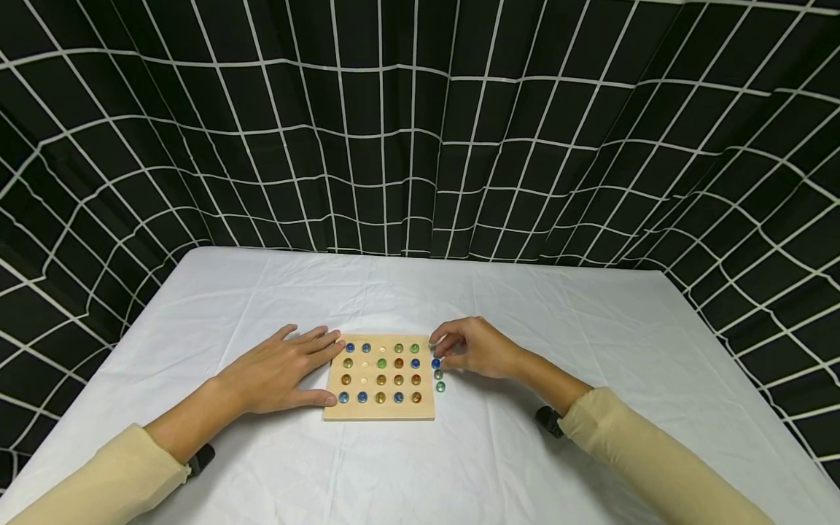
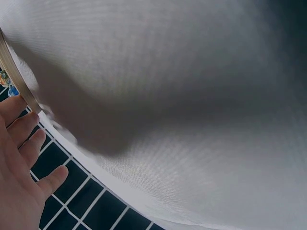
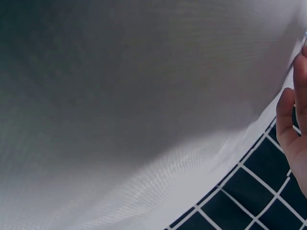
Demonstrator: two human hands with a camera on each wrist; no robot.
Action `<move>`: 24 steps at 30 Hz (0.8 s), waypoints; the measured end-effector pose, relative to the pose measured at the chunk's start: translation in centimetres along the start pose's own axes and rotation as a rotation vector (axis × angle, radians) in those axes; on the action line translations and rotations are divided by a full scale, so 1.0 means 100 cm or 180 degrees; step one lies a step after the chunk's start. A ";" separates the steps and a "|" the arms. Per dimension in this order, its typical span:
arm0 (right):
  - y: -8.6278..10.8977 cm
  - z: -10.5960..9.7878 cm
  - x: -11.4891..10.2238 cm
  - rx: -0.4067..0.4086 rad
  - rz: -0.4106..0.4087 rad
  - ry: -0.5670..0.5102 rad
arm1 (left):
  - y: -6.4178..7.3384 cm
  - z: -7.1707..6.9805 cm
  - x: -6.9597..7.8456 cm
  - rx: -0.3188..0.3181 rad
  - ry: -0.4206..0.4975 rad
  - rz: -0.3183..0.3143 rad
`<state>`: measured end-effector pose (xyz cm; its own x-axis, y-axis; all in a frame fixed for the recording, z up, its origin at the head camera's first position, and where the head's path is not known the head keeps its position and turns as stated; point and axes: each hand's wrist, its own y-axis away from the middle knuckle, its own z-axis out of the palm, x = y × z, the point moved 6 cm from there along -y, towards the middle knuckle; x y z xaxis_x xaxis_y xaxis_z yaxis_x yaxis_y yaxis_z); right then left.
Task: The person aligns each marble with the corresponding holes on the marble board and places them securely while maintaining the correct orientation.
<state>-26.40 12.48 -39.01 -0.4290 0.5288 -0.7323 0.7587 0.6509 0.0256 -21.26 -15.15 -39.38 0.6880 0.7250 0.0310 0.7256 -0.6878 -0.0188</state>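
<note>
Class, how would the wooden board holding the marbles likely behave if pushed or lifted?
The wooden board looks stiff, its straight edges showing no bend. Lying flat on the white cloth, it would probably slide rather than tip. Its marbles seem to sit in shallow hollows; being round, they might roll off if it tilted.

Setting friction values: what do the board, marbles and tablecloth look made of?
Board: probably wood, matte; pale tan, fine lines along its edge. Marbles: likely glass, glossy; translucent with highlights, possibly plastic. Tablecloth: apparently woven fabric, matte; creases, fine weave.
</note>
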 end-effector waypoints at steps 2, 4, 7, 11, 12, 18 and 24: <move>0.000 0.001 -0.001 -0.0009 -0.0021 0.0033 | 0.000 0.000 0.000 -0.0002 0.0003 -0.0003; -0.001 0.002 -0.001 -0.0011 -0.0040 0.0052 | 0.000 0.000 0.000 -0.0006 0.0004 -0.0006; -0.001 0.002 -0.001 -0.0010 -0.0068 0.0076 | 0.000 0.000 0.000 -0.0003 0.0010 -0.0009; -0.001 0.003 -0.002 -0.0008 -0.0089 0.0105 | 0.000 -0.001 0.000 0.0001 0.0014 -0.0007; -0.001 0.003 -0.002 -0.0010 -0.0089 0.0107 | -0.001 0.000 0.000 0.0000 0.0014 -0.0005; -0.001 0.004 -0.004 0.0001 -0.0103 0.0149 | -0.001 0.001 0.000 0.0023 -0.0008 0.0020; 0.000 0.004 -0.005 -0.0002 -0.0103 0.0187 | -0.001 0.002 -0.001 0.0031 -0.0022 0.0027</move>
<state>-25.96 11.98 -38.94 -0.4813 0.5385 -0.6916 0.7438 0.6684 0.0029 -21.42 -15.14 -39.54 0.6942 0.7193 0.0238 0.7197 -0.6937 -0.0287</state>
